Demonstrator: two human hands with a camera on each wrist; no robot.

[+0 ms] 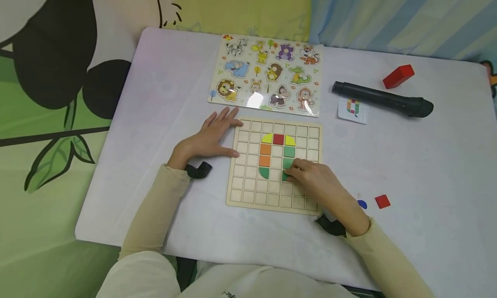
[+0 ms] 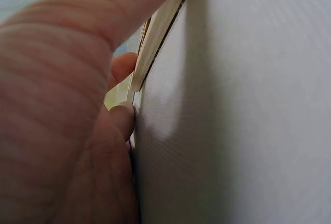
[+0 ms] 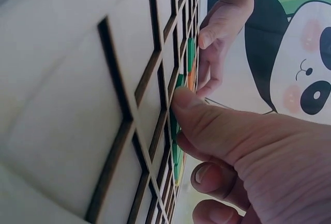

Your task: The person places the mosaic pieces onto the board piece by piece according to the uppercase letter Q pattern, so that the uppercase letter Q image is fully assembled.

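Observation:
A wooden grid board [image 1: 237, 190] lies on the table with coloured tiles set in its cells. They form a column of orange tiles [image 1: 265, 161] and one of green tiles [image 1: 289, 152], with yellow corner pieces [image 1: 266, 138] either side of a red tile [image 1: 278, 139]. At the foot of the right column my right hand [image 1: 316, 181] pinches a green tile [image 3: 180, 80] between thumb and index finger, down at the board. Fingers spread, my left hand [image 1: 211, 136] rests at the board's left edge, thumb touching the rim.
An animal puzzle board [image 1: 268, 76] lies behind the grid. To the right are a pattern card [image 1: 352, 111], a black microphone-shaped object [image 1: 382, 99] and a red block [image 1: 398, 76]. A red square tile [image 1: 382, 201] and a blue piece [image 1: 362, 204] lie beside my right wrist.

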